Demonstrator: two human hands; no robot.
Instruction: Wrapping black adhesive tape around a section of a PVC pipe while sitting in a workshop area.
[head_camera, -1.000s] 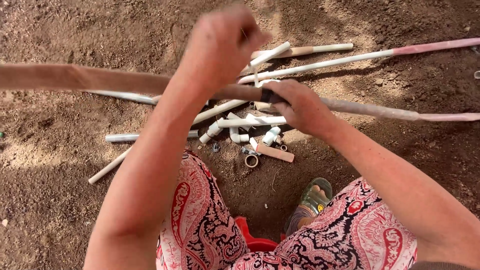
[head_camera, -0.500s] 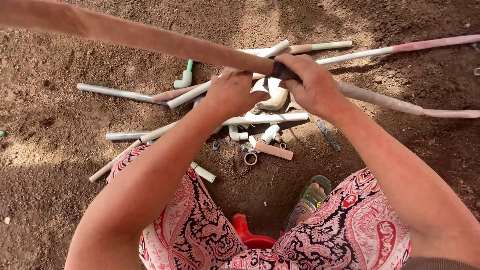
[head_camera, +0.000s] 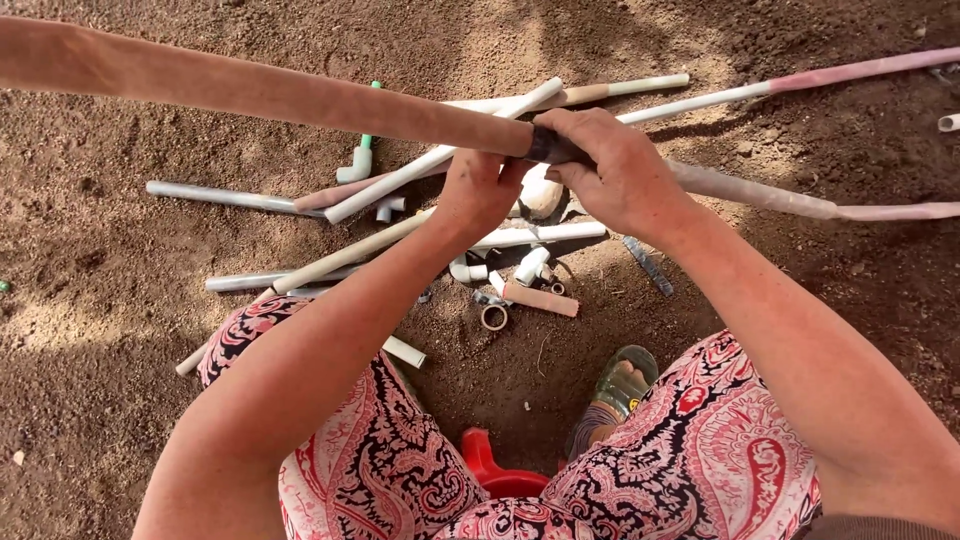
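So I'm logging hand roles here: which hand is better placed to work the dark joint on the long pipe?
Probably the left hand: its fingers sit free just under the dark joint, while the right hand is clamped around the long pipe, steadying it.

Long dust-coated pipe with a dark joint, held above bare soil.

A long reddish-brown pipe (head_camera: 260, 90) is shown raised off the ground, running nearly level from the upper left edge towards the centre, slightly lower at its right end. That end is seated in a short black coupling (head_camera: 548, 148), mostly covered where it is gripped. From the other side of the coupling a paler, pinkish pipe section (head_camera: 760, 195) is continued to the right edge, sloping gently downward. Both lengths are coated in dust.
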